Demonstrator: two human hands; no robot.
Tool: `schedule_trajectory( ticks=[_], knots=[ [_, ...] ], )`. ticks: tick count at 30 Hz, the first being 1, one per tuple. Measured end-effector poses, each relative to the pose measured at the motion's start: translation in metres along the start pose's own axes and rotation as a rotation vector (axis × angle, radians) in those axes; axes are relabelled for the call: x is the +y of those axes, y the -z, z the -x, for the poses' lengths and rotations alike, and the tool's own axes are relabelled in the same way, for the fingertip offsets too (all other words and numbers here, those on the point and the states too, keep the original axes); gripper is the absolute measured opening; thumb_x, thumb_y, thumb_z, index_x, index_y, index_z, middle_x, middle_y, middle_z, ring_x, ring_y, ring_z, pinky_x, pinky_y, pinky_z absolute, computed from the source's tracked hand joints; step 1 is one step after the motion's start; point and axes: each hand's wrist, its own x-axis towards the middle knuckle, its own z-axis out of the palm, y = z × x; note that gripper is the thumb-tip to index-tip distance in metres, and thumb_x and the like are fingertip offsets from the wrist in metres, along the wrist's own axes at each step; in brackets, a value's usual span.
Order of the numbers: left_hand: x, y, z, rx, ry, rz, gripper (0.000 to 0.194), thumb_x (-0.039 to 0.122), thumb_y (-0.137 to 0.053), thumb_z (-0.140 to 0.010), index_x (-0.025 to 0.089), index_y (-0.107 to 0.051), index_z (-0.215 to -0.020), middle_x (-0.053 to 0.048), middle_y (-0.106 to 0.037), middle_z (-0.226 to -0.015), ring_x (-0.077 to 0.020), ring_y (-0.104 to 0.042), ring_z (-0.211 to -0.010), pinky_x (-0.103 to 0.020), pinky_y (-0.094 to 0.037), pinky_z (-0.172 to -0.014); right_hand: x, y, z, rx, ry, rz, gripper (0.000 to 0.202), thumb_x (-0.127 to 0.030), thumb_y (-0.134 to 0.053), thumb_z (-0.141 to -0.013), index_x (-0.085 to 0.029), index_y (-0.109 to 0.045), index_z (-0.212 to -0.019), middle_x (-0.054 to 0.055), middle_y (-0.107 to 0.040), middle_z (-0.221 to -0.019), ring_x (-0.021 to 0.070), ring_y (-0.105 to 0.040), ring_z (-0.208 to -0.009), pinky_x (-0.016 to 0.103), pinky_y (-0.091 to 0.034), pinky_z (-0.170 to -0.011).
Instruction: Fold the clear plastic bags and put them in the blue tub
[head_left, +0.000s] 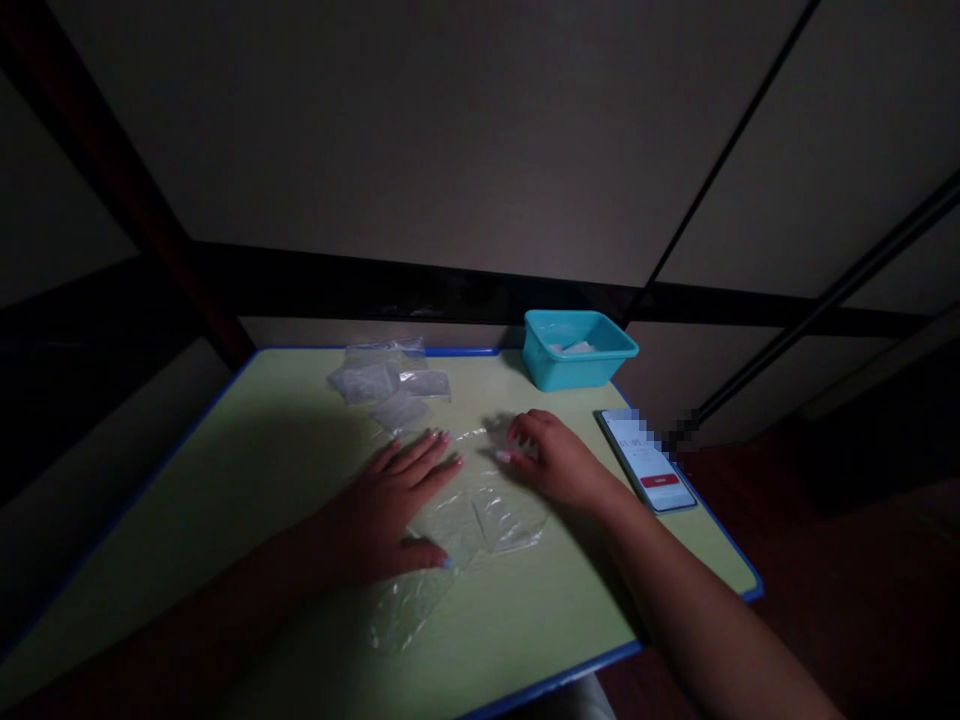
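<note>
Clear plastic bags lie flat near the middle of the green table. My left hand rests on their left part, fingers spread, holding nothing. Just above their upper right part is my right hand, its fingers curled and the thumb near the index finger. Whether anything thin is between those fingertips is too dark to tell. Beyond my left hand, a small pile of transparent packets sits near the far edge.
A turquoise basket with whitish pieces inside stands at the far right corner. A phone with a lit screen lies along the right edge. Cabinet panels rise behind the table, which has a blue rim.
</note>
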Motion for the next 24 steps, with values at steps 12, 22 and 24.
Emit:
schedule_trajectory(
  ticks=[12,22,24],
  knots=[
    [-0.002,-0.006,0.001,-0.033,0.051,0.025,0.103,0.081,-0.055,-0.063,0.035,-0.019,-0.147,-0.011,-0.005,-0.156,-0.0435,-0.007,-0.140,-0.062,-0.011,-0.108,-0.012,-0.025,0.001,-0.238,0.241,-0.033,0.028,-0.039,-0.078,-0.070,-0.019,-0.061,-0.080,0.005,-0.057,-0.090,0.0216,-0.048,-0.095,0.031,-0.034,-0.082],
    [0.000,-0.003,-0.001,-0.060,0.071,0.039,0.104,0.081,-0.057,-0.060,0.033,-0.024,-0.146,-0.012,-0.005,-0.157,-0.0440,-0.006,-0.140,-0.062,-0.010,-0.108,-0.022,0.011,0.016,-0.571,0.228,-0.554,0.007,-0.017,-0.066,-0.080,-0.018,-0.060,-0.077,-0.002,-0.061,-0.075,0.0112,-0.057,-0.071,0.024,-0.044,-0.071],
    [0.001,-0.001,-0.001,-0.072,0.076,0.035,0.105,0.081,-0.058,-0.060,0.033,-0.023,-0.146,-0.011,-0.005,-0.157,-0.0435,-0.006,-0.140,-0.061,-0.009,-0.108,-0.023,0.018,0.019,-0.801,0.189,-0.784,0.009,-0.020,-0.067,-0.079,-0.017,-0.058,-0.079,-0.001,-0.063,-0.077,0.0117,-0.060,-0.073,0.025,-0.048,-0.071]
  ],
)
